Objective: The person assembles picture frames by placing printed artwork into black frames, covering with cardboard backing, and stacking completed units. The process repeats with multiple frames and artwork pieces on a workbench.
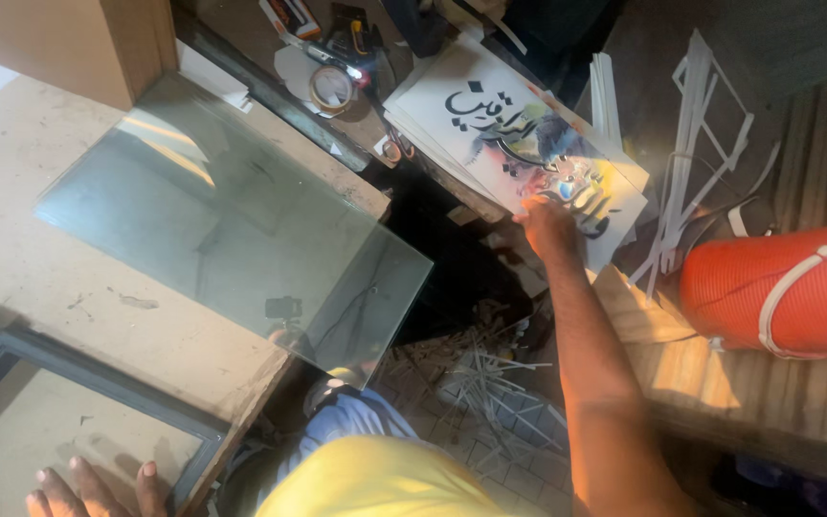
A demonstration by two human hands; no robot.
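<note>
At the far left my left hand (93,490) lies flat on the backing board inside a grey picture frame (98,383), fingers spread open and gripping nothing; only the fingers show above the bottom edge. The frame rests on a scuffed pale worktable (11,201), and just past it a clear sheet of glass (232,225) lies on the same table, one corner jutting out over the table's edge. Behind the glass, on a darker ledge, sits a roll of tape (332,88) among small tools too blurred for me to tell apart. Below the glass corner, thin white offcut strips (490,378) litter the tiled floor. Further right my right arm stretches out and my right hand (549,228) rests on the lower edge of a stack of printed posters (504,124), white sheets with black calligraphy and blue and yellow colour; my fingers are on the top sheet, but I cannot tell whether they are pinching it or only pressing. Beside the stack more white strips (691,153) stand bundled, and at the far right an orange ribbed water cooler (768,292) lies on a wooden bench (777,402).
</note>
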